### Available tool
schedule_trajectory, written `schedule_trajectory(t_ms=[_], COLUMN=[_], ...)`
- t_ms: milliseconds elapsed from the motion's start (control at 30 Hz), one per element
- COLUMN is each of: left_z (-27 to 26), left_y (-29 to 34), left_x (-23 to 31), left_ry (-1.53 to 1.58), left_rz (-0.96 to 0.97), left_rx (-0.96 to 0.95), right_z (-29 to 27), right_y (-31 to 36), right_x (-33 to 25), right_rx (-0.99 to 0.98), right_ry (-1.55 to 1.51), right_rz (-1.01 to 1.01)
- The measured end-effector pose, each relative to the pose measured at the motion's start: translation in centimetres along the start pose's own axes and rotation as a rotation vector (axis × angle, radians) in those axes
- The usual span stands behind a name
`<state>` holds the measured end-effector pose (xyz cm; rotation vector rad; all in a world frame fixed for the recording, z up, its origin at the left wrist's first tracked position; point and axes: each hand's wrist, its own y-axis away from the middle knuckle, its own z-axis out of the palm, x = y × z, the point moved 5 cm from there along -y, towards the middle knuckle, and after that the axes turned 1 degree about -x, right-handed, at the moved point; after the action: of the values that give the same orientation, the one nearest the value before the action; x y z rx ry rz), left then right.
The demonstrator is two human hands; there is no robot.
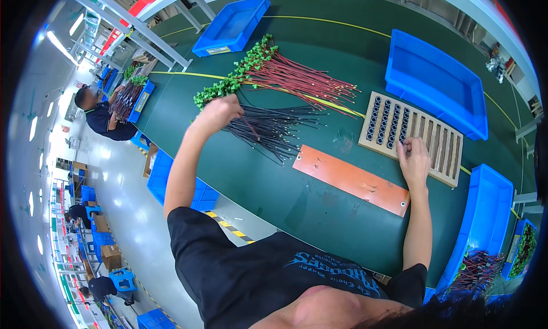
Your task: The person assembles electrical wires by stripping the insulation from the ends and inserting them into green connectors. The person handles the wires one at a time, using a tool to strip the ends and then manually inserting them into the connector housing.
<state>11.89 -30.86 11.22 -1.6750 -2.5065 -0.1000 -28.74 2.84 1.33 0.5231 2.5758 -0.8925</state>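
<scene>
Left of the frame's centre, my left hand hovers over the head of a fanned bundle of black cables, near a mass of green connectors. Its fingers are drawn narrow. One dark reddish lead slants out from under them, but I cannot tell whether they pinch it. Just above, toward the upper middle, a second fan of red cables spreads to the right.

Right of centre, my right hand reaches the lower part of a slotted wooden rack. Those fingers are bent close together beside the rows of small dark rings, which fill the rack's left slots; I cannot see whether a ring sits between them.

Between my forearms, a flat orange strip lies aslant on the dark green surface. A blue tray stands at the upper right behind the rack, another blue tray at the upper middle, and a long blue bin at the lower right. At the far left, a co-worker in a dark shirt handles more cables.
</scene>
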Motion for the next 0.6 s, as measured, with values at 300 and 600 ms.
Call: schedule_trajectory(t_ms=[300, 600], left_z=[4.0, -3.6], left_y=[1.7, 3.9], left_x=[-3.4, -7.8], left_ry=[-0.189, 0.116], left_rz=[-0.121, -0.383], left_rx=[-0.03, 0.493], right_z=[-0.1, -0.3], right_y=[-0.1, 0.3], right_x=[-0.1, 1.7], right_rx=[0.018, 0.164], right_ry=[-0.012, -0.179], right_rz=[-0.022, 0.05])
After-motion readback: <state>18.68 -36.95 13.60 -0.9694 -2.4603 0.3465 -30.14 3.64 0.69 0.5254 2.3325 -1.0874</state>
